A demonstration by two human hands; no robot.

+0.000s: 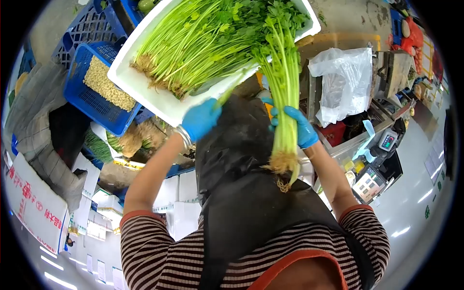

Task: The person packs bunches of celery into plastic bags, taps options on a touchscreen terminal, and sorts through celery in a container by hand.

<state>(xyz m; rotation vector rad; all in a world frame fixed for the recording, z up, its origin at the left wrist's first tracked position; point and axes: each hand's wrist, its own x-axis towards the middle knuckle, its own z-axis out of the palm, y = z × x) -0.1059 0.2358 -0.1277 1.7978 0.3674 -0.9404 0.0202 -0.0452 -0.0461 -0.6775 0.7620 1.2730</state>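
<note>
A white foam box point(162, 107) holds slender, leafy celery point(205, 43); the blue lattice crate point(104, 112) beside it carries pale kernels point(106, 82), perhaps beans. Over the smooth black apron point(232, 188), the gloved right hand point(300, 128) grasps a stringy-rooted bunch point(285, 89); the bent left hand point(200, 121) clasps a blurred stalk point(231, 91).

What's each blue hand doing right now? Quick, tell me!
Left hand: closed, holding a green stalk.
Right hand: closed around a celery bunch.
</note>
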